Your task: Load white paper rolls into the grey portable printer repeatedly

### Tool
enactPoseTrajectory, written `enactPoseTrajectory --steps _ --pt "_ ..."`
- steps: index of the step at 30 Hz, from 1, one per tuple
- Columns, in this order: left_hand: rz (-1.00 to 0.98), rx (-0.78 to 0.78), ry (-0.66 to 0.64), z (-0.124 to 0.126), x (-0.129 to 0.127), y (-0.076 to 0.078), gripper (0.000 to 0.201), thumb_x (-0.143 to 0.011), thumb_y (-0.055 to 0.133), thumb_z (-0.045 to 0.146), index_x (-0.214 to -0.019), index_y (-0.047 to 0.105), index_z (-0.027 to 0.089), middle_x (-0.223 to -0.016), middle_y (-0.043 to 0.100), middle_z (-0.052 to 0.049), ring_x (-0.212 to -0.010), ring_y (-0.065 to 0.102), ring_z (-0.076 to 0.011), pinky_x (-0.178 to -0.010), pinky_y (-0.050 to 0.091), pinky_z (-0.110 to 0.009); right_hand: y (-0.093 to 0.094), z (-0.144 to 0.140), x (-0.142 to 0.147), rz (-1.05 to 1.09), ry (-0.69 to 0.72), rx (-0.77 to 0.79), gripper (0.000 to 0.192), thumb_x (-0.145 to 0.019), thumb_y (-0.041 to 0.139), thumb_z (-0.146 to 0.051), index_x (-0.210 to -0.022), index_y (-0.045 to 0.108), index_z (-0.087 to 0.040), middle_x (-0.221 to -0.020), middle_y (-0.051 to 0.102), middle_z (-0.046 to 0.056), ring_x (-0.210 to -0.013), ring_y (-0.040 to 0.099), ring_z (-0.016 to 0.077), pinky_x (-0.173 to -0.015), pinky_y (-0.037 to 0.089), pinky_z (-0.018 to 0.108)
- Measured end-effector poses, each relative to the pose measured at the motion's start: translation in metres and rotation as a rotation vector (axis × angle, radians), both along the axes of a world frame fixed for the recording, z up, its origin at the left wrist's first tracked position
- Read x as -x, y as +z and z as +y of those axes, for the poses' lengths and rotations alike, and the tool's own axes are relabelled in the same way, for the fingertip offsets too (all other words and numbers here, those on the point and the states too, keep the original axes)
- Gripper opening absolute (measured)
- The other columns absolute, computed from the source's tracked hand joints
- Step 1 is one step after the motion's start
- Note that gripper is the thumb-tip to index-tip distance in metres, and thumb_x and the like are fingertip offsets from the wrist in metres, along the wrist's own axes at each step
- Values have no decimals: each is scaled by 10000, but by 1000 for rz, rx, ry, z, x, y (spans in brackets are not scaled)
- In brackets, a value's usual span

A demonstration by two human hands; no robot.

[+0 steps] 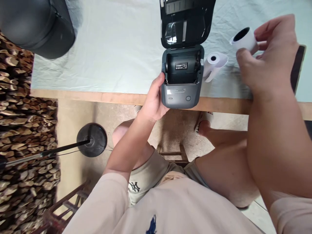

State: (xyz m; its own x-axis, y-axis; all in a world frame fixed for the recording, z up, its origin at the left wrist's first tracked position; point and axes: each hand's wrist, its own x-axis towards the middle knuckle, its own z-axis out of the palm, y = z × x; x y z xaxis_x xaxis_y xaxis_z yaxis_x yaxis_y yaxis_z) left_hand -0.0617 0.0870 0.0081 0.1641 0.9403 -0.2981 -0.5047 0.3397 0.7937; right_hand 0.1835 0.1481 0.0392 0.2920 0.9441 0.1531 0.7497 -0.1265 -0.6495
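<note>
My left hand [156, 99] grips the left side of a dark grey label printer [181, 92] at the table's front edge. The printer's black lid [186, 24] stands open, and its paper bay shows a small printed sticker and no roll. My right hand [271, 52] is closed around a white label roll [246, 40] with a wide dark core, held right of the printer. Between them a second white paper roll [214, 60] with a narrow core stands on the cloth, its loose end partly unwound.
A pale cloth [109, 58] covers the wooden-edged table. A black cylindrical object [52, 29] stands at the back left, and a dark flat object [297, 68] lies partly behind my right wrist. Below are a round stand base [92, 139], a stool [67, 203] and stacked firewood [26, 136].
</note>
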Motion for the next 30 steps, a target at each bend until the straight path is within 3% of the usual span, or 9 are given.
enactPoseTrajectory --steps 7,10,14,17,20,22,24,27,30 --pt "29 14 71 5 2 11 576 -1021 278 616 -1192 623 188 -1230 691 -72 -1512 407 -274 -1134 530 -380 -2 -2 5 124 174 -211 553 -704 478 -47 -1231 541 -200 -1115 569 44 -939 501 69 -617 345 186" --pt "27 -5 97 9 3 15 585 -1021 259 617 -1203 619 193 -1243 686 -69 -1516 402 -267 -1137 526 -361 0 -4 11 -36 204 -104 576 -730 516 -67 -1288 552 -205 -1129 604 34 -943 545 85 -765 433 246" --pt "-3 -27 53 13 2 13 577 -1024 243 598 -1164 638 201 -1217 687 -45 -1490 445 -250 -1122 540 -347 -1 1 11 -164 127 86 639 -675 591 -9 -1262 620 -258 -1108 670 38 -994 636 173 -955 474 391" --pt "-24 -17 17 15 2 8 538 -1022 279 575 -1114 655 201 -1180 698 -46 -1460 486 -236 -1121 543 -328 3 -1 12 -110 124 -51 692 -678 435 38 -1301 598 -214 -1287 607 62 -1212 602 146 -1002 490 320" --pt "-23 -11 22 16 2 6 500 -1000 359 591 -1084 662 202 -1149 714 -61 -1441 510 -251 -1118 550 -337 12 -12 25 -168 175 -207 546 -711 454 -34 -1223 613 -138 -1246 594 118 -1105 628 159 -855 497 304" --pt "-13 -11 33 16 2 5 500 -999 364 595 -1104 662 207 -1149 718 -63 -1447 504 -251 -1119 551 -342 17 -20 40 -282 220 -92 453 -771 609 -211 -1220 621 -153 -1249 592 134 -1057 639 216 -832 494 353" --pt "-2 -19 48 16 2 5 498 -1008 348 584 -1142 659 218 -1164 716 -53 -1461 487 -243 -1124 547 -341 18 -26 55 -371 217 90 515 -769 701 -326 -1262 605 -217 -1326 557 123 -1129 620 263 -889 502 395" --pt "-1 -37 47 16 2 5 493 -1014 335 569 -1162 658 227 -1172 715 -41 -1462 487 -244 -1127 549 -350 17 -28 69 -398 192 247 486 -807 679 -301 -1282 576 -288 -1336 557 92 -1190 592 289 -942 496 444" --pt "-28 -58 12 16 1 4 489 -1012 341 555 -1124 670 211 -1149 725 -48 -1441 510 -255 -1114 564 -354 15 -27 68 -378 189 230 412 -825 646 -262 -1230 585 -295 -1269 598 64 -1225 558 289 -984 467 469"
